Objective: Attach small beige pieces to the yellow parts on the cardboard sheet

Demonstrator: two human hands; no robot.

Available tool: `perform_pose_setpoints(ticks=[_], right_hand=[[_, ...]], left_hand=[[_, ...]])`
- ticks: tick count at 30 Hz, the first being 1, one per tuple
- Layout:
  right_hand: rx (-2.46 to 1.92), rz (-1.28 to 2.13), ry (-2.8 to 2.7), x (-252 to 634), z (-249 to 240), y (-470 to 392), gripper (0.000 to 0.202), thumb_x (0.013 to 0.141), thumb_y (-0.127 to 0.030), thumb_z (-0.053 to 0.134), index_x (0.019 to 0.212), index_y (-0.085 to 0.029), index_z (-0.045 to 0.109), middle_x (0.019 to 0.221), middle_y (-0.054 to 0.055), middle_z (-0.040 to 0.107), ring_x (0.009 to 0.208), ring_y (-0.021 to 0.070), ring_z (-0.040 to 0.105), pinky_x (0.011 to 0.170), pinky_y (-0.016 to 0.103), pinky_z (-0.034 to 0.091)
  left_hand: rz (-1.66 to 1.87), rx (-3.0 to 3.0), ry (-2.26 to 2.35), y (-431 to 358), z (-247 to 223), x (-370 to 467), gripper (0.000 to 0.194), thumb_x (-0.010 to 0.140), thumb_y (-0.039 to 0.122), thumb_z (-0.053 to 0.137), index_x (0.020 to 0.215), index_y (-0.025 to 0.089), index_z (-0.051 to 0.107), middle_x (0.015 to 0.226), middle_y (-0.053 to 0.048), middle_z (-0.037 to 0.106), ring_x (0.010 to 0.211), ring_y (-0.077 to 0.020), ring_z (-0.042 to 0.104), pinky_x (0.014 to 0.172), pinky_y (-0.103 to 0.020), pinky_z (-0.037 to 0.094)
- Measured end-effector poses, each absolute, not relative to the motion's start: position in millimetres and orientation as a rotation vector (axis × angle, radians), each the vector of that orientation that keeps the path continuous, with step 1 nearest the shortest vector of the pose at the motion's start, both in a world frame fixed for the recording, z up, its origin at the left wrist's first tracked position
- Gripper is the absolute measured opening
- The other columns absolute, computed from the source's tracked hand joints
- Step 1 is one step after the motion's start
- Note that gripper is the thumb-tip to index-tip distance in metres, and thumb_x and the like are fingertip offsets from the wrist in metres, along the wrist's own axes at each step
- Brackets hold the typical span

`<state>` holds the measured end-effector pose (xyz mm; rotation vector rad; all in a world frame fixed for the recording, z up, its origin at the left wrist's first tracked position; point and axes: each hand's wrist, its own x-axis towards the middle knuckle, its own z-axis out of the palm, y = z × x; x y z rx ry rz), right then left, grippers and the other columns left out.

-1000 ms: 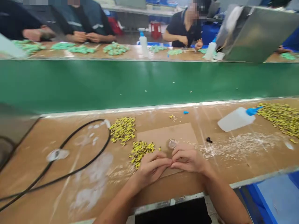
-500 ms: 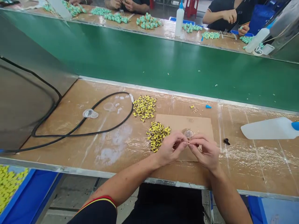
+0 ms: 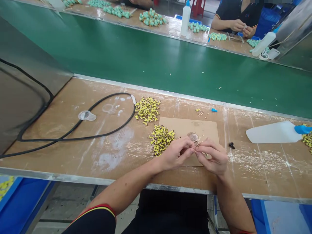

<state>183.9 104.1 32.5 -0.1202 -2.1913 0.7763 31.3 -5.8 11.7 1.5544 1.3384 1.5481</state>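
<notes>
My left hand (image 3: 179, 151) and my right hand (image 3: 214, 156) meet over a cardboard sheet (image 3: 207, 126), fingertips nearly touching. Both are pinched closed around something tiny and pale at their tips, too small to name. Just beyond the fingers sits a small clear round cup (image 3: 194, 137), with little cream-coloured pieces (image 3: 198, 142) scattered beside it and partly hidden by my right hand. To the left of my left hand lies a heap of small yellow and dark brown pieces (image 3: 161, 138). A second yellow and brown heap (image 3: 147, 110) is behind it.
A white squeeze bottle (image 3: 274, 132) with a blue tip lies at the right, near a small black object (image 3: 231, 145). A blue cap (image 3: 214, 110) rests behind the cardboard. A black cable (image 3: 97, 135) loops across the left. Beyond the green belt (image 3: 146, 58), a co-worker's hands (image 3: 241, 27) work.
The view has shifted slightly, so the table appears a little further left and up. My hands keep nearly the same pinch. Across the belt, the co-worker's hands have come together.
</notes>
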Motion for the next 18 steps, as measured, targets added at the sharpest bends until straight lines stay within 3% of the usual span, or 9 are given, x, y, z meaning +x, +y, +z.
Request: perform_pose_setpoints(ticks=[6,11,14,18], right_hand=[[-0.19,0.698,-2.3,190,40,121,0.015,0.088,-0.008,0.067,0.089,-0.022,0.073,0.076,0.002,0.074,0.064,0.0136,0.067,0.057,0.026,0.053],[-0.444,0.54,-2.522,196,30,139,0.012,0.094,-0.018,0.066,0.089,-0.022,0.076,0.081,0.003,0.077,0.07,0.0163,0.072,0.064,0.029,0.055],[-0.518,0.541,-2.574,196,23,141,0.013,0.095,-0.021,0.065,0.089,-0.022,0.077,0.083,0.003,0.078,0.073,0.0174,0.073,0.066,0.03,0.054],[-0.617,0.557,-2.602,193,19,139,0.013,0.094,-0.023,0.066,0.088,-0.023,0.078,0.083,0.003,0.078,0.073,0.0185,0.073,0.068,0.031,0.053]], left_hand=[[1.622,1.393,1.277,-7,7,21,0.008,0.098,0.028,0.056,0.099,0.019,0.056,0.072,0.005,0.047,0.055,-0.0085,0.037,0.054,-0.022,0.03],[2.033,1.084,1.126,-6,1,7,0.022,0.079,0.016,0.052,0.096,0.024,0.04,0.09,0.002,0.037,0.071,-0.0125,0.04,0.06,-0.024,0.033],[1.932,1.116,1.199,-5,3,0,0.027,0.076,0.007,0.048,0.09,0.024,0.033,0.087,0.003,0.032,0.068,-0.012,0.034,0.059,-0.026,0.029],[1.711,1.261,1.398,-4,7,-4,0.021,0.083,0.006,0.045,0.086,0.023,0.033,0.083,0.002,0.035,0.072,-0.0144,0.033,0.065,-0.029,0.031]])
